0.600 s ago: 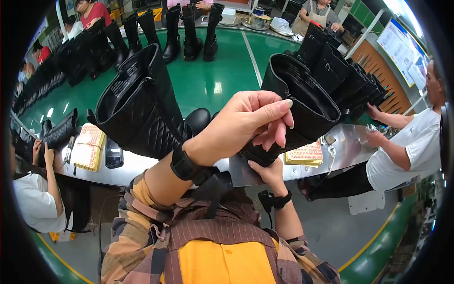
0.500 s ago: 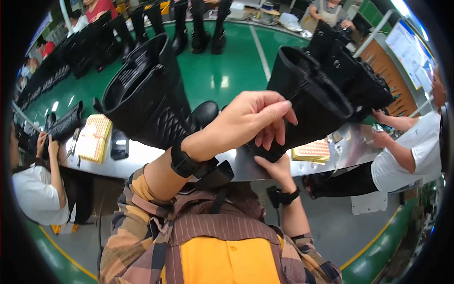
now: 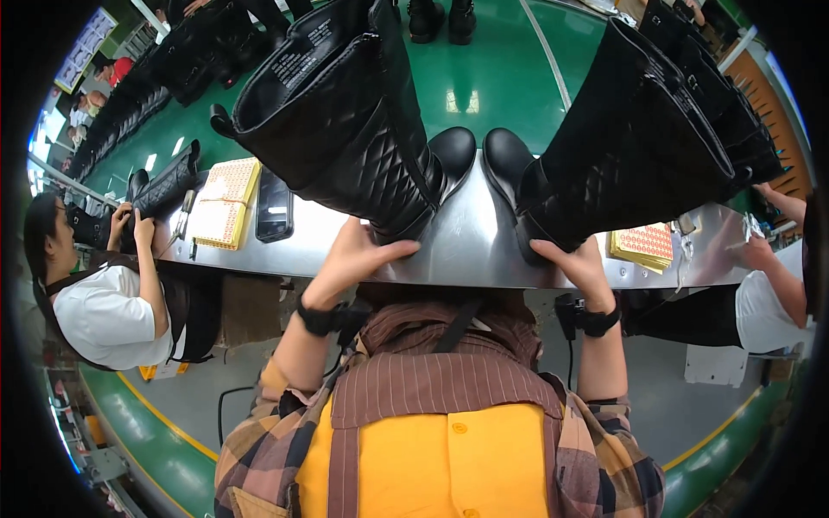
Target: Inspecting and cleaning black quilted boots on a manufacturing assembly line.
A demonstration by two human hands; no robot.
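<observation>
Two tall black boots stand upright on a metal table, toes pointing away from me. The left boot has a quilted shaft; the right boot is smoother. My left hand wraps around the heel of the left boot at the table's near edge. At the heel of the right boot, my right hand has its fingers on the leather. Both wrists wear black bands. The heels themselves are partly hidden by my hands.
A stack of yellow sheets and a black phone lie left of the boots; more yellow sheets lie at the right. A person in white handles a boot at the left, another person works at the right. Rows of black boots stand on the green floor.
My left hand was raised high in front of the boots; it has come down to the left boot's heel. Both boots now stand side by side on the table.
</observation>
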